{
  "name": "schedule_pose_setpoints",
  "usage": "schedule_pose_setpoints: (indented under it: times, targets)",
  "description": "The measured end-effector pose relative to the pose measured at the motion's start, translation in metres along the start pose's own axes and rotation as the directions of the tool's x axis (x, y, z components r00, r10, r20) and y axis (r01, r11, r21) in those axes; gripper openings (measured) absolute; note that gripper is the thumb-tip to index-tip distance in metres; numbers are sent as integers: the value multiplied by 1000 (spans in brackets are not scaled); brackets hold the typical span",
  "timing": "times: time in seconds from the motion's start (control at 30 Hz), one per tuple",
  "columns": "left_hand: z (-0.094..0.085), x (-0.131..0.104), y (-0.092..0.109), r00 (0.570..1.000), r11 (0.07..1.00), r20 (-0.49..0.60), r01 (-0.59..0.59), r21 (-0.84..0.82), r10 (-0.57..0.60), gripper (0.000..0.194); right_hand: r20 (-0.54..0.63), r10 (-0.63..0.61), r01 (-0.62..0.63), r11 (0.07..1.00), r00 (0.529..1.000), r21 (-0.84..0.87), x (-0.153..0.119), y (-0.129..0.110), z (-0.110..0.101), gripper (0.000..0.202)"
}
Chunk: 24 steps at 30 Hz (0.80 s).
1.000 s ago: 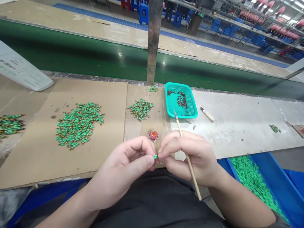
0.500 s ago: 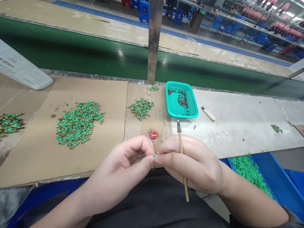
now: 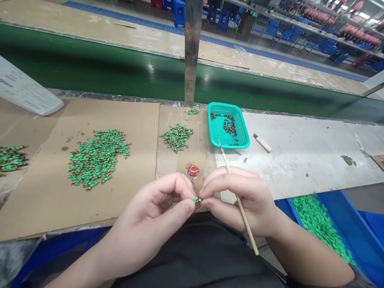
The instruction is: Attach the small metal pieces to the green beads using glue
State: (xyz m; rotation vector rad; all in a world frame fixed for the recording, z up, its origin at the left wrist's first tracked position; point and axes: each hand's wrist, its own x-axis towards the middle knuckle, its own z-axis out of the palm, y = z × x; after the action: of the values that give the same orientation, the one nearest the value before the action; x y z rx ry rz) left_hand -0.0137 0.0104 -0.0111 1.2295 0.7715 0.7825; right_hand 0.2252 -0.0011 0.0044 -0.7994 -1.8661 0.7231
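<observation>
My left hand [image 3: 163, 212] is closed in a pinch on a small green piece [image 3: 195, 199] with a dark, brownish end. The fingertips of my right hand [image 3: 240, 196] are closed at that dark end, touching or very near it. A thin wooden paintbrush [image 3: 225, 162] lies across the right hand, held among its fingers, bristle end pointing up and away. Just beyond the fingertips sits a small round pot of red paint [image 3: 193, 171] on the cardboard. A small pile of green-and-dark pieces [image 3: 177, 137] lies past it.
A turquoise basket [image 3: 212, 130] holds small dark parts. A large pile of green pieces [image 3: 99, 158] lies on cardboard at left. A white-handled tool [image 3: 263, 143] rests to the right. Below the table edge, a blue bin [image 3: 342, 224] contains green pieces. A metal post [image 3: 192, 56] stands behind.
My right fingertips have drawn slightly away from the left, showing more of the green piece and its dark end. The paintbrush has tilted, its tip swinging left and its handle end right.
</observation>
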Motion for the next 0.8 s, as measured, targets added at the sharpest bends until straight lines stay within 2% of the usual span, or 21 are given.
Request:
schedule_pose_setpoints:
  times: [0.4,0.8]
  targets:
    - [-6,-2,-1,992,976,89,-106,189,90,24,77,-34,39,998,996,-54,-7,0,2,13]
    - [-7,-2,-4,968,920,142,-243,308,208,21,90,-77,83,994,993,-68,-9,3,2,14]
